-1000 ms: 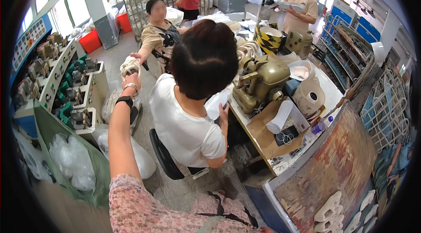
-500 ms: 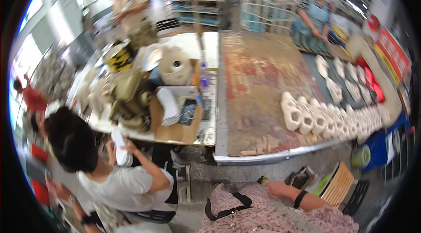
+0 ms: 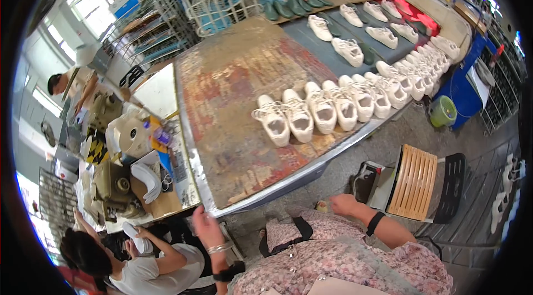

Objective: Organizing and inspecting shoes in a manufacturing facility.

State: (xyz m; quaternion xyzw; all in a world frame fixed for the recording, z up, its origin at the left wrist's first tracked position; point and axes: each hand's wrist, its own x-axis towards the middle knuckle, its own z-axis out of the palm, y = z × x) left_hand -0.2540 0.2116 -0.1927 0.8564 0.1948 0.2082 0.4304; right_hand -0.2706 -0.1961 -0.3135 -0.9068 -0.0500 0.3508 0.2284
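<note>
My left hand [image 3: 207,229], with a bracelet and a dark wristband, is raised by the near corner of the worktable [image 3: 230,161]. Its fingers are extended and nothing shows in them. In front of my pink floral clothing hangs my right hand [image 3: 342,205], a black band on its forearm. Its fingers point left and are too small and bent under to read. White lace-up sneakers [image 3: 298,116] stand in a curved row along the table's near edge, apart from both hands. More white sneakers [image 3: 348,51] sit on a grey mat [image 3: 311,50] behind.
Left, a seated person [image 3: 150,261] holds white insoles [image 3: 139,239] beside a cluttered table with a sewing machine [image 3: 111,184]. Across the worktable a person handles dark green shoe lasts [image 3: 294,6]. A wooden-slatted chair [image 3: 413,184] and green bin [image 3: 442,111] stand right.
My view has swung right and closer to the worktable, so the sneakers appear nearer. My left hand has come forward beside the table corner. My right hand still hangs in front of me.
</note>
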